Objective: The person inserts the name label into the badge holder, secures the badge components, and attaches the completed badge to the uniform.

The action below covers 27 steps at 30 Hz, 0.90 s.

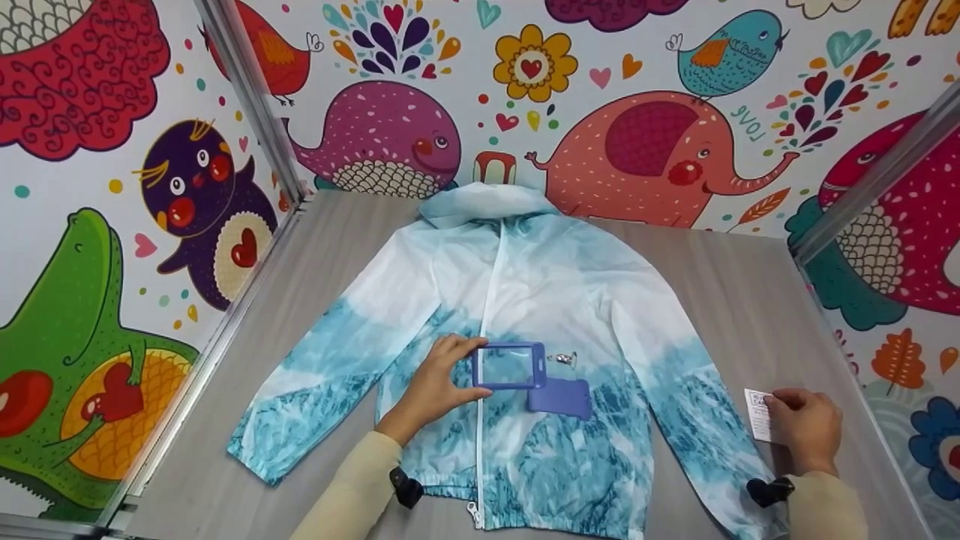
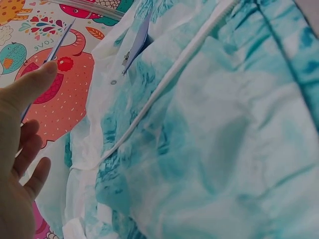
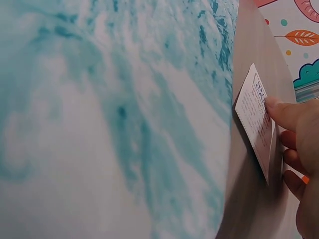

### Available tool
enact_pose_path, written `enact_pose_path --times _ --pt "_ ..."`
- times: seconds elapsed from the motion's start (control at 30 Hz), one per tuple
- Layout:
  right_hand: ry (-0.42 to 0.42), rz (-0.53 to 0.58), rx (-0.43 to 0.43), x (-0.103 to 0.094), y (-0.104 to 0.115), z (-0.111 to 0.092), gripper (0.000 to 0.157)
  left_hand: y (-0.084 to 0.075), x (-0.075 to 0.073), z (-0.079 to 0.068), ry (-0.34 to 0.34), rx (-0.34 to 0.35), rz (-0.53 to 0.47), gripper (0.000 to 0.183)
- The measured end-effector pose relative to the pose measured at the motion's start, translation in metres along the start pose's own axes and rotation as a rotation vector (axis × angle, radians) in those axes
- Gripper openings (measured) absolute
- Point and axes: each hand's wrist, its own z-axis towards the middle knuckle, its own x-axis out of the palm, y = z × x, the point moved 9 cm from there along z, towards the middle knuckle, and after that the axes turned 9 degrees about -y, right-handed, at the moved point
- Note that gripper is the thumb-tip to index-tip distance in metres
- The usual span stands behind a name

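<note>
Cartoon-animal walls (image 1: 480, 56) border the wood-grain table (image 1: 735, 277), where a blue-and-white jacket (image 1: 536, 285) lies spread out. Above it, my left hand (image 1: 441, 379) grips a purple frame (image 1: 538, 366) by one end; in the head view the frame hides a corner of the purple cover (image 1: 566, 399) on the jacket, with a small metal piece (image 1: 564, 358) just beyond. Beside the sleeve (image 1: 697, 390), my right hand (image 1: 812, 427) pinches a printed card (image 1: 759, 416), covering part of it.

Cream, Touched With Black

From here I see a plain cream left sleeve (image 1: 346, 491), matching right sleeve (image 1: 829, 510), a small black left camera (image 1: 406, 487) and similar right camera (image 1: 769, 491). The left hand (image 1: 435, 386) and right hand (image 1: 810, 427) are bare.
</note>
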Motion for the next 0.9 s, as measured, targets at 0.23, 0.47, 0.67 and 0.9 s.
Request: enact_pose_path --times 0.23,0.47,0.67,0.9 --pt "-0.001 -0.002 0.022 0.001 -0.002 0.000 0.041 0.000 -0.001 0.000 -0.003 -0.001 0.008 0.073" --pt "-0.014 -0.016 0.000 0.001 0.002 0.000 0.039 0.000 -0.001 -0.001 -0.011 0.006 0.015 0.073" --pt "-0.038 -0.043 -0.075 -0.001 0.007 0.000 0.034 -0.001 -0.001 -0.001 -0.017 0.012 0.013 0.073" --pt "-0.017 -0.089 -0.121 -0.001 0.008 0.001 0.027 -0.002 -0.001 -0.001 -0.016 0.022 0.013 0.072"
